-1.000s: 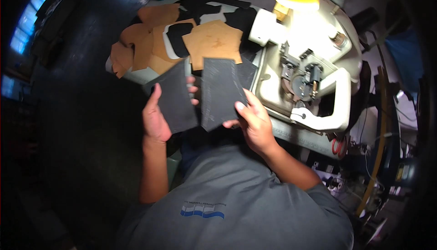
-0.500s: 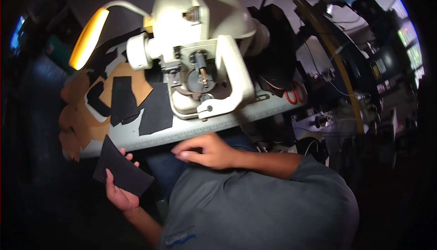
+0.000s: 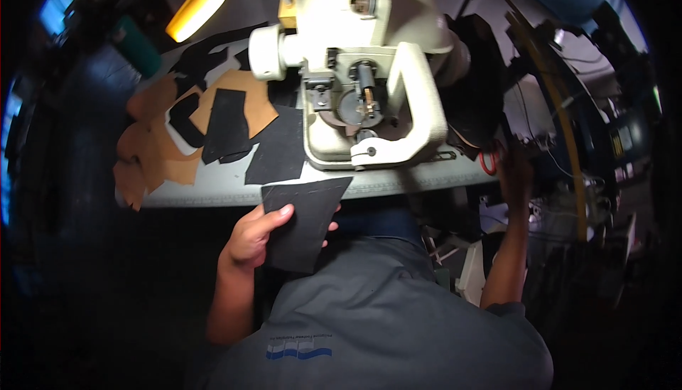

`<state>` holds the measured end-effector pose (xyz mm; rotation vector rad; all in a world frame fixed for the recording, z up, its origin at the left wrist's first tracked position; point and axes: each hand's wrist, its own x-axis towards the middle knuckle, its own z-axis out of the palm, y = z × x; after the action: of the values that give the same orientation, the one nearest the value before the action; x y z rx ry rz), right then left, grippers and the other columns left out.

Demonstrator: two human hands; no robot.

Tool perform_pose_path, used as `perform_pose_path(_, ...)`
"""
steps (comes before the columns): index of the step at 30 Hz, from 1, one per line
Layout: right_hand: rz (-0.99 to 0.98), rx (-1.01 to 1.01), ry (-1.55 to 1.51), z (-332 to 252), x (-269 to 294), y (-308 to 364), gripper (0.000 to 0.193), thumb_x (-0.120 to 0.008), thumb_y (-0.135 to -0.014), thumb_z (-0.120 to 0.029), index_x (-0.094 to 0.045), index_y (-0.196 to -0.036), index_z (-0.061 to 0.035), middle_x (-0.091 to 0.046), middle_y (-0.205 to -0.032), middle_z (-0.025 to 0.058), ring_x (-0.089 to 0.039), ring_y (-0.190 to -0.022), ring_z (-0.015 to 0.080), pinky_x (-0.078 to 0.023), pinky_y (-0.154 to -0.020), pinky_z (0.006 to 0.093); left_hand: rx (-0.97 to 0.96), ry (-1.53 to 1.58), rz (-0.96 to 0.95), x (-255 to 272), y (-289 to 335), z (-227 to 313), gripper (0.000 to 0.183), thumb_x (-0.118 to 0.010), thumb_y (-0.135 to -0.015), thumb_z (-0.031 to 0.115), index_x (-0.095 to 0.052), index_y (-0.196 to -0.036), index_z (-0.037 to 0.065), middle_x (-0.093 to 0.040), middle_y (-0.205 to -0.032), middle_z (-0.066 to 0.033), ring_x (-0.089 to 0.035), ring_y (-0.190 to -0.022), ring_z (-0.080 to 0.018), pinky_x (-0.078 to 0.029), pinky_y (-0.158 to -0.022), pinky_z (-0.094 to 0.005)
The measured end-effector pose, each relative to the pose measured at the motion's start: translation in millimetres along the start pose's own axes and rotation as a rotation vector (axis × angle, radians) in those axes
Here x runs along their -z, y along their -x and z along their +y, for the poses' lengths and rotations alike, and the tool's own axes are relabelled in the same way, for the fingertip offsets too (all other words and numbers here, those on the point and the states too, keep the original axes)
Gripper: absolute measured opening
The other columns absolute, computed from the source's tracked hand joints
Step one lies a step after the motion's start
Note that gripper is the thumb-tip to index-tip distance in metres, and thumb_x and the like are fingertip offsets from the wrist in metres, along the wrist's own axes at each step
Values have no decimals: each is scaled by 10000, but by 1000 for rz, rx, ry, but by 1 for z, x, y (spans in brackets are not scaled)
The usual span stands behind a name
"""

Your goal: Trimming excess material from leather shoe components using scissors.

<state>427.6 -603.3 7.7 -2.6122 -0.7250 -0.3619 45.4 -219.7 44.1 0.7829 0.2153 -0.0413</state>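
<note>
Gripped a dark grey, roughly four-sided panel [image 3: 305, 237] of leather-like material in the left hand [image 3: 249, 241], thumb flat on the upper face, fingers narrowed behind it with tips showing past the right edge. Held it in front of the grey cloth shirt [image 3: 348, 301], top edge overlapping, in view, the front of the pale, ruler-edged worktop [image 3: 220, 178]. Extended the right hand [image 3: 517, 170] out to the right, near some red looped handles [image 3: 488, 163]; could not tell, for shadow, whether wide, narrow or closed on anything there. Left untouched the cream-coloured metal machine [image 3: 341, 24] under the yellow-shaded lamp [image 3: 201, 5], beside flat black cut pieces [image 3: 222, 126] and flat tan cut pieces [image 3: 181, 168]. Judged the step as holding the panel ready on one side and probably seeking something near the handles on the other. Called next, by that reading, for settling the right fingers securely around the handles, if indeed sought, and for a steady left grip, to spare the thin panel from bending.
</note>
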Motion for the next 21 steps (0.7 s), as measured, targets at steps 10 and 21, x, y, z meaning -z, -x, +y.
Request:
perform_pose_path(10,-230,-59,-129,4,10,-18,489,-697,-924,-155,-619,-1362,45,-737,-1045,215,-730,-949,321,-560,-881,386,-46,10,151,-2,7,-3,626,-602,-931,53,-430,-1511,-109,-641,-1349,-291,-698,-1194,-411,-615,-962,-541)
perform_pose_path(21,-526,-427,-211,8,48,-2,693,-777,-830,-16,-542,-1481,6,-725,-1205,193,-706,-1049,255,-557,-909,387,-126,-322,300,6,11,2,592,-760,-903,19,-544,-1449,-54,-677,-1353,-105,-634,-1235,-162,-458,-1116,-324)
